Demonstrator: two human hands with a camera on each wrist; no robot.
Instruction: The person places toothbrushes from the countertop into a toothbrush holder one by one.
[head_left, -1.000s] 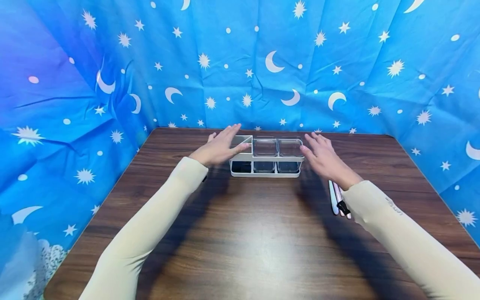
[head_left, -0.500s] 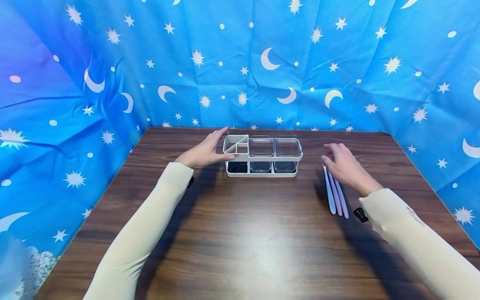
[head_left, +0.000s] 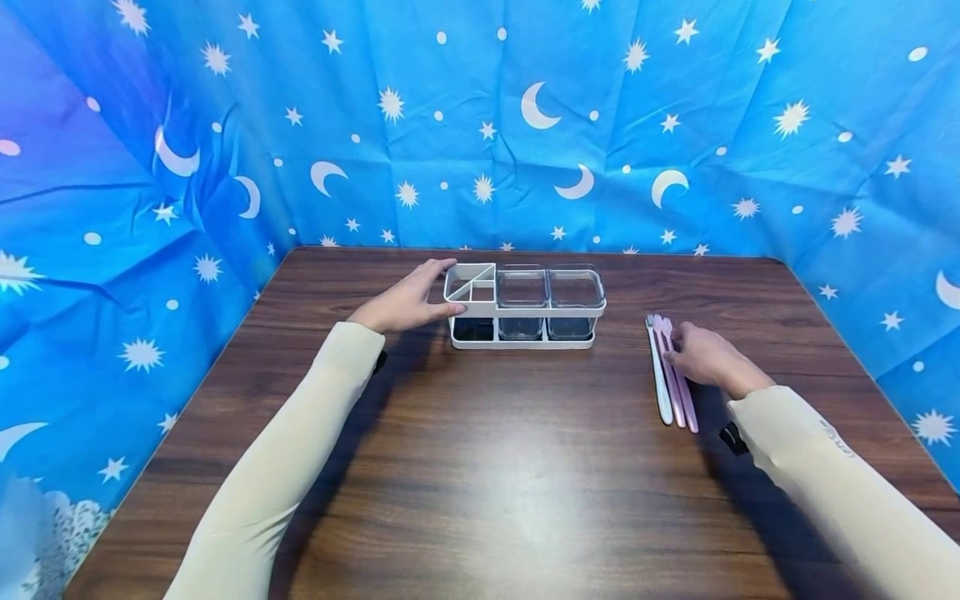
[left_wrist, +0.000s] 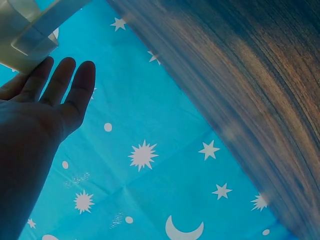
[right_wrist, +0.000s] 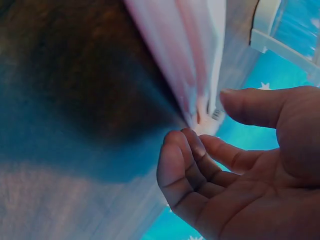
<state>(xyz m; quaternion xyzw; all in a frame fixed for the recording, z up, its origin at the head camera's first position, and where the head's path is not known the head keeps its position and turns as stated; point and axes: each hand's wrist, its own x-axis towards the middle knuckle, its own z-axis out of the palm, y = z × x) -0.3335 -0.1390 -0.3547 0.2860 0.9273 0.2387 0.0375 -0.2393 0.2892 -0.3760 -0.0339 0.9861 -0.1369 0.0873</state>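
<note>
A white toothbrush holder (head_left: 551, 312) with two clear cups (head_left: 522, 287) stands toward the back of the table. My left hand (head_left: 405, 302) holds its left end, thumb at the front corner and fingertips at the back rim. In the left wrist view the fingers (left_wrist: 80, 92) reach up to the holder's white wall (left_wrist: 30, 55). Three toothbrushes, one pale blue (head_left: 660, 375) and two pinkish (head_left: 677, 392), lie side by side on the right. My right hand (head_left: 708, 358) is at their right side, fingers bent toward them. The right wrist view shows a gap between its thumb (right_wrist: 255, 106) and fingertips.
The brown wooden table (head_left: 480, 467) has its back edge just behind the holder. A blue curtain (head_left: 480, 125) with stars and moons hangs behind and along both sides. A black strap piece (head_left: 733, 438) shows under the right sleeve.
My right hand has left the holder's right end and come right and down to the toothbrushes. My left hand has settled on the holder's left end, its thumb now at the front corner.
</note>
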